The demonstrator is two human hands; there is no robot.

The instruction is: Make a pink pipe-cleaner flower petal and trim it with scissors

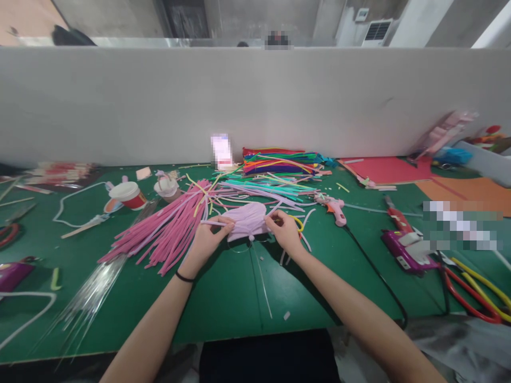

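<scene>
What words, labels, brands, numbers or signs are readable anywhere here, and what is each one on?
None can be read.
Bright upright rectangular screen: blurred into blocks.
Long whitish item at the right: blurred into blocks.
Red paper cup with white lid: any print too small.
Small white wall box: any marking too small.

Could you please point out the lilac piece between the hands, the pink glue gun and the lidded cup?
Lilac piece (247,218), head view: middle of its ridged face.
Pink glue gun (339,213), head view: its handle.
Lidded cup (126,192), head view: its white lid.
</scene>
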